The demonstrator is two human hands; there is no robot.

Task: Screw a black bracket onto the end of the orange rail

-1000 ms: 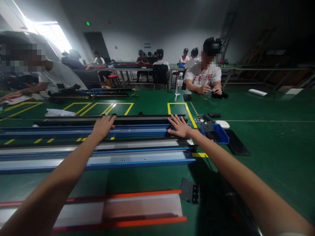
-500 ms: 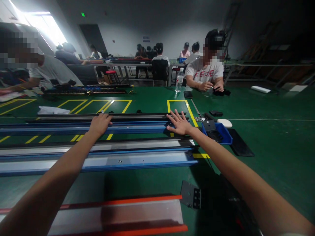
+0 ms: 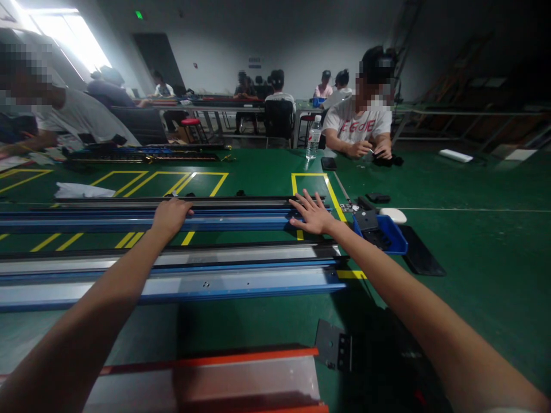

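Across the green table (image 3: 473, 246) lie long metal rails. My left hand (image 3: 170, 217) reaches over a blue rail (image 3: 241, 223), its fingers curled over the grey rail with black edges (image 3: 236, 202) just behind it. Near the right ends of these two rails rests my right hand (image 3: 313, 214), open, with fingers spread and nothing in it. Closer to me are a grey rail with black edges (image 3: 249, 252) and a wide blue-edged rail (image 3: 267, 278). An orange-edged channel (image 3: 253, 378) lies nearest, with a black bracket (image 3: 331, 346) at its end.
A blue bin (image 3: 396, 235) with black parts stands right of my right hand, beside a black flat pad (image 3: 419, 250) and a white object (image 3: 394, 215). A water bottle (image 3: 314, 137) and phone (image 3: 329, 164) are farther back. Co-workers sit across and at left.
My view has shifted slightly, so the rails and my left hand appear a little farther left. Both hands keep their places at the far rails.
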